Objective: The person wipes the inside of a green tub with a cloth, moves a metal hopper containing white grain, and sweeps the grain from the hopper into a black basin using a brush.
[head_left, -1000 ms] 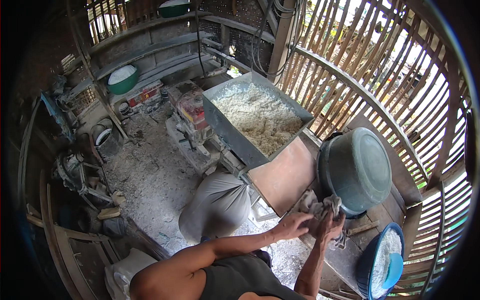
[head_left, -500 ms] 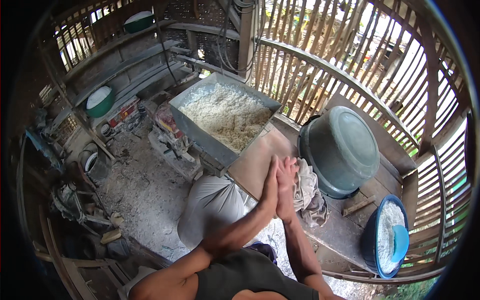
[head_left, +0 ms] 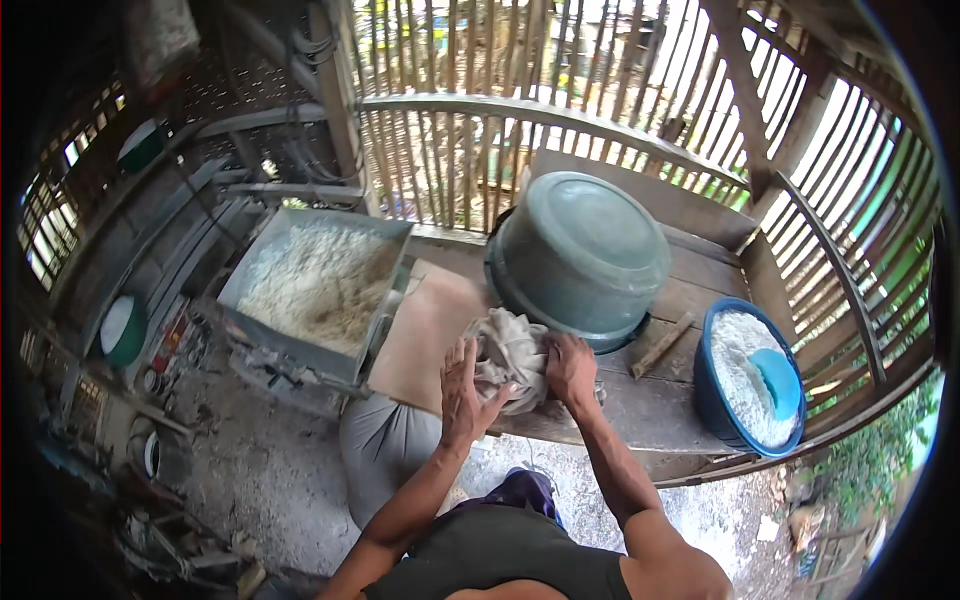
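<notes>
A crumpled pale grey-beige cloth (head_left: 508, 350) lies bunched on the wooden bench, between my two hands. My left hand (head_left: 464, 396) is against its left side, with fingers stretched upward and the thumb lying over the fabric. On the other side, my right hand (head_left: 573, 374) has its fingers curled into the cloth, gripping it; the fingertips are partly hidden. Just behind the cloth stands a large grey-green basin (head_left: 590, 255), turned upside down. A flat brown board (head_left: 425, 325) lies to the left of my left hand.
Left of the board, a metal hopper (head_left: 250, 250) holds pale, coarse meal. On the bench's right end sits a blue basin (head_left: 712, 385) of white flour with a light blue scoop (head_left: 778, 382). A wood stick (head_left: 662, 345) lies between the basins. A full grey sack (head_left: 385, 450) stands below.
My hands were pressed together above the board; now they are apart, on either side of the cloth. My right hand has taken hold of it. The view has swung right.
</notes>
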Tool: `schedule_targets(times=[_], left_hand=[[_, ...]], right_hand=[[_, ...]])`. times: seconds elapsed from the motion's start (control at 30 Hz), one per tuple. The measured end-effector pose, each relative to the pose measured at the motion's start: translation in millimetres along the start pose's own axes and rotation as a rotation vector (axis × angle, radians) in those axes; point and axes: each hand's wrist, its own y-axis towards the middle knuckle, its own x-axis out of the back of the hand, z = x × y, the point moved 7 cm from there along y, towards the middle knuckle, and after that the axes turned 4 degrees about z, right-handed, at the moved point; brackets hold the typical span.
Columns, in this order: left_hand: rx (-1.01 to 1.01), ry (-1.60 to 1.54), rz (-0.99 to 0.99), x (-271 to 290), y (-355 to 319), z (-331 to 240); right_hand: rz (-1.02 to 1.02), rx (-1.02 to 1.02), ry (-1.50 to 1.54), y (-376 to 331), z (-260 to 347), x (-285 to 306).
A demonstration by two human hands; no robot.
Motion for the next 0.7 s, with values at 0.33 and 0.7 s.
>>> schedule_targets(times=[0.33,0.7], left_hand=[[-0.049,-0.013,0.079,-110.5,34.8,-19.6],[-0.241,-0.492,-0.019,-152.8,110.1,-142.8]], right_hand=[[0.300,0.207,-0.610,23.0,-88.6,-45.9],[0.152,0.370,-0.584,86.1,-181.1,167.3]])
